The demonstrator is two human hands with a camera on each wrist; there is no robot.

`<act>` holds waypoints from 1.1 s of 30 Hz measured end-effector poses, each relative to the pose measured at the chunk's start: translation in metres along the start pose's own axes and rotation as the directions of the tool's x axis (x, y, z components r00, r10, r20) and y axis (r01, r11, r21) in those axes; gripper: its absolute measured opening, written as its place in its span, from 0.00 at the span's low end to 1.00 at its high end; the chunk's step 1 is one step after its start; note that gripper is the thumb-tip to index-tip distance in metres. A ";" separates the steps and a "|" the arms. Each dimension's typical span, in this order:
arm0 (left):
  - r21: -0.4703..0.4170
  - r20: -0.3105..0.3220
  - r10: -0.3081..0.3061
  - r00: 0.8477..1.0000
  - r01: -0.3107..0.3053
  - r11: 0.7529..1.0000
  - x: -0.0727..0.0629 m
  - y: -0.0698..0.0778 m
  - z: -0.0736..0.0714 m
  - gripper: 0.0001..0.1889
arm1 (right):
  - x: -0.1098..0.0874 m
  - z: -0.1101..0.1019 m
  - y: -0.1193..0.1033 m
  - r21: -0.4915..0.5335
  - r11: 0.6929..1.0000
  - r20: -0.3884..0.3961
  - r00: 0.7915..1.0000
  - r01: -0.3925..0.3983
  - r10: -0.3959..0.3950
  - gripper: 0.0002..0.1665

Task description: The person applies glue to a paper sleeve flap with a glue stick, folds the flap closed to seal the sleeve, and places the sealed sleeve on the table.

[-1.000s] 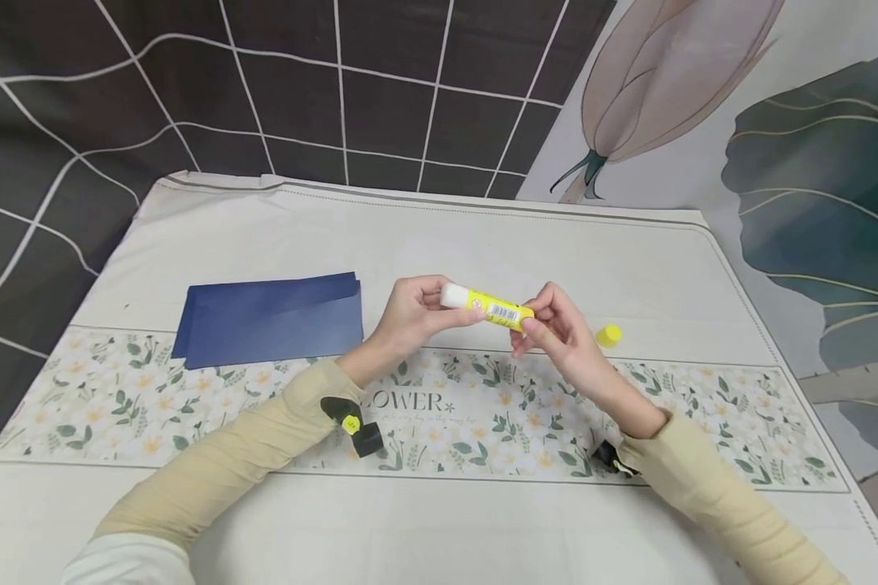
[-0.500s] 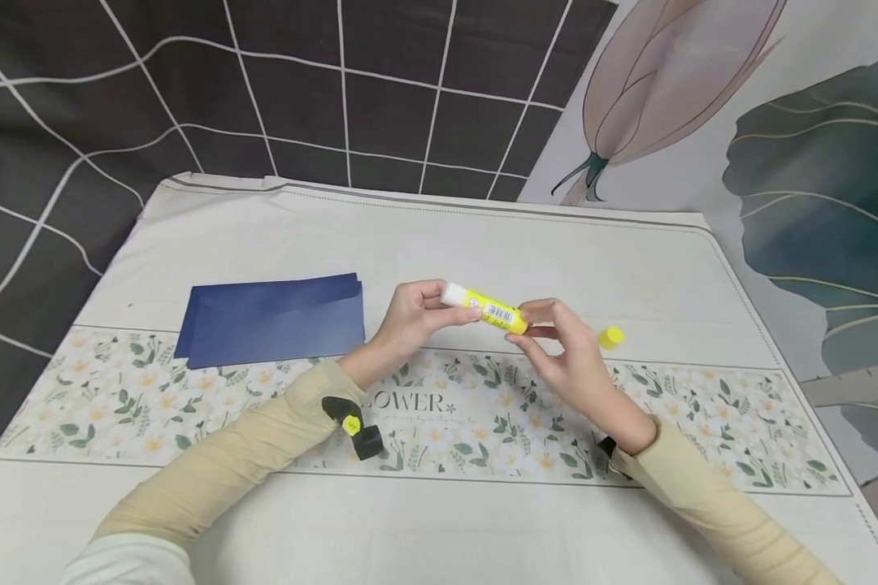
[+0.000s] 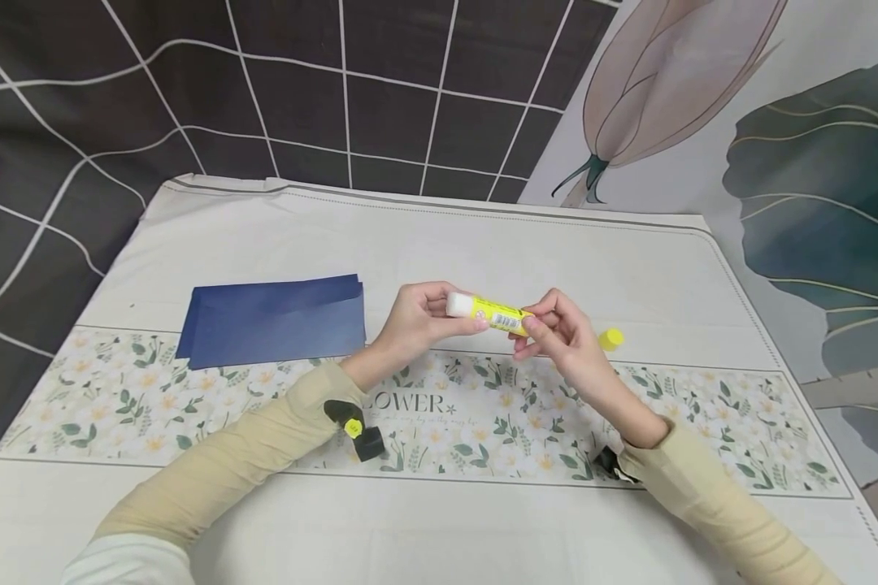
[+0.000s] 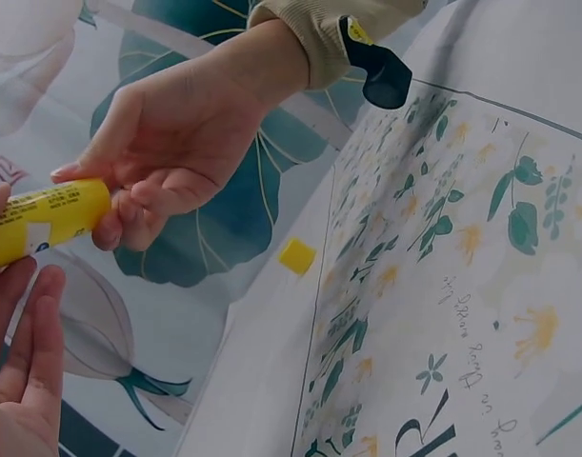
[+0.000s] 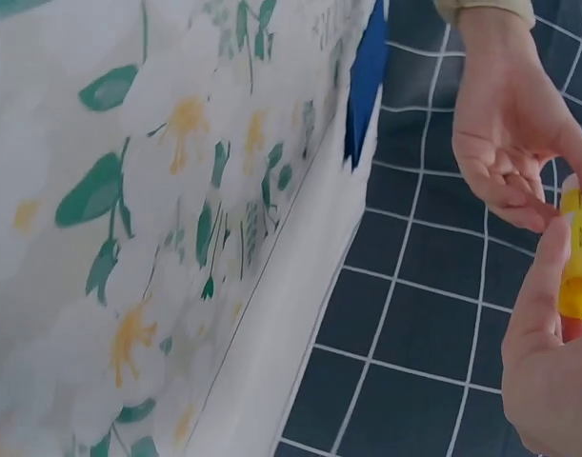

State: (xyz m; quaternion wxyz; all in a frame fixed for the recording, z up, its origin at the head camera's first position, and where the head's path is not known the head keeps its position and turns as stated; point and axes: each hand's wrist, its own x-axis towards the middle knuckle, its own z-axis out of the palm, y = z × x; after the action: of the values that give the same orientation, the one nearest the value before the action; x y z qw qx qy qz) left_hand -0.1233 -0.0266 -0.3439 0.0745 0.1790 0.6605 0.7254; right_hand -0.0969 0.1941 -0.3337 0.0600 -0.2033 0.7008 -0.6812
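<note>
A yellow glue stick [image 3: 503, 316] with a white end lies slantwise between both hands above the table. My left hand [image 3: 419, 318] holds it near the white end, thumb along the near side. At its yellow base, my right hand [image 3: 562, 333] pinches with thumb and fingers. The left wrist view shows the yellow glue stick [image 4: 45, 221] with the right hand [image 4: 181, 143] at its base. In the right wrist view the glue stick [image 5: 578, 252] is cut off by the frame edge. Its yellow cap [image 3: 610, 339] stands apart on the table, right of the right hand.
Dark blue envelopes [image 3: 278, 322] lie overlapped on the table, left of the left hand. A white tablecloth [image 3: 410, 520] with a printed flower band covers the table. Behind it hangs a dark cloth with white grid lines [image 3: 388, 97].
My right hand shifts its grip on the base, fingers spreading and then closing on it again. The glue stick turns and tilts slightly; the left hand stays nearly in place.
</note>
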 end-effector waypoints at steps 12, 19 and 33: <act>-0.058 -0.032 -0.037 0.999 0.035 0.998 -0.001 -0.001 0.004 0.08 | -0.006 0.010 0.005 -0.366 0.865 -0.100 0.909 0.344 -0.404 0.17; -0.076 -0.049 -0.070 0.996 0.066 0.995 -0.002 0.000 0.005 0.08 | -0.005 0.008 0.004 -0.377 0.844 -0.064 0.898 0.382 -0.435 0.21; -0.072 0.023 0.021 1.000 -0.019 0.997 -0.003 -0.003 0.002 0.08 | -0.014 0.006 -0.005 -0.240 0.959 -0.097 0.979 0.152 -0.179 0.13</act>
State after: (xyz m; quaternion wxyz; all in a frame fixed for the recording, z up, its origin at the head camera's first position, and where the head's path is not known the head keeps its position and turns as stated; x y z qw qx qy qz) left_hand -0.1204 -0.0256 -0.3468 0.0814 0.1916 0.6312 0.7471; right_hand -0.0812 0.1934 -0.3315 -0.0628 -0.2264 0.7580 -0.6085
